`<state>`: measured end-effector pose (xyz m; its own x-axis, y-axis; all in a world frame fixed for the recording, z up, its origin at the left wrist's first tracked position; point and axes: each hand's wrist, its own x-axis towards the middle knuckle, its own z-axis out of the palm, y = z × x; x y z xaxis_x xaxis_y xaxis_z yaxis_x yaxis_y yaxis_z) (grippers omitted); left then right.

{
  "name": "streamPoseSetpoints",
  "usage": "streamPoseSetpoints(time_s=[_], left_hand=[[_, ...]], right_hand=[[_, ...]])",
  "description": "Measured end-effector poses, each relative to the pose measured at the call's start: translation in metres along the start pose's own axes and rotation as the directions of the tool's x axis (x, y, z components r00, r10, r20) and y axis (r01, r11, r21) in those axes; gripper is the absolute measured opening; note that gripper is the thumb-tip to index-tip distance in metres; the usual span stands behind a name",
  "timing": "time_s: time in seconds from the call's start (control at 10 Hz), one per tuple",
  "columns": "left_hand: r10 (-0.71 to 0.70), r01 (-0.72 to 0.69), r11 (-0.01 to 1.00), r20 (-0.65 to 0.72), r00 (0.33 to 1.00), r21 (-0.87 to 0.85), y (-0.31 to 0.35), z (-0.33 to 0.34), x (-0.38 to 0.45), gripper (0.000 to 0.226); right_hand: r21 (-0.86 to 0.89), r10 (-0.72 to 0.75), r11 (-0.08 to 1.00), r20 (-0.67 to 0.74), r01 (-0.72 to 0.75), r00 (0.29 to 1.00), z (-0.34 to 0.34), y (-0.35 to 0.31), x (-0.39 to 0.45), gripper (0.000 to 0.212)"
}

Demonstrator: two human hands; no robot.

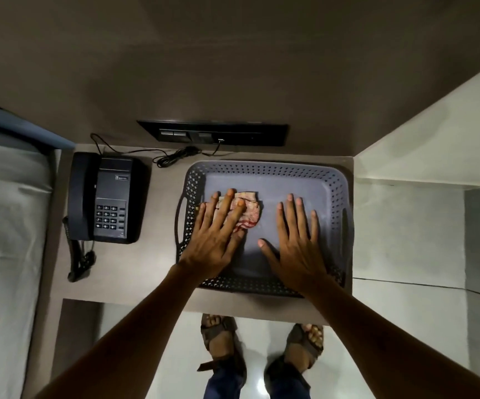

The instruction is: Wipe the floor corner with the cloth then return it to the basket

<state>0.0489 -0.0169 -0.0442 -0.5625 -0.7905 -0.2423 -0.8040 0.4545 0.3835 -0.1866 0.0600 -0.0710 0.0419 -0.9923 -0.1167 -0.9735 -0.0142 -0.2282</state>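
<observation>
A grey perforated basket sits on a small bedside table. Inside it, toward the left, lies a crumpled cloth in pale pink with red markings. My left hand is spread flat, palm down, over the cloth's left part, with the fingers apart and not curled around it. Over the bare floor of the basket, right of the cloth, my right hand is also flat with its fingers spread and nothing in it.
A black desk phone with a coiled cord stands left of the basket. A black switch panel and a loose cable are at the back wall. A bed lies at the left, tiled floor at the right. My sandalled feet stand below.
</observation>
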Motion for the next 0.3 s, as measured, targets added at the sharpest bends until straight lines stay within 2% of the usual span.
streamPoseSetpoints(time_s=[0.2, 0.3], left_hand=[[-0.012, 0.012, 1.000, 0.059, 0.998, 0.004, 0.002, -0.003, 0.003, 0.076], [-0.042, 0.046, 0.997, 0.057, 0.997, -0.062, 0.010, -0.015, -0.003, 0.081]], right_hand=[[0.004, 0.017, 1.000, 0.064, -0.017, 0.998, -0.007, 0.001, 0.004, 0.097], [0.122, 0.071, 0.989, 0.075, -0.080, 0.995, -0.023, -0.013, 0.002, 0.096]])
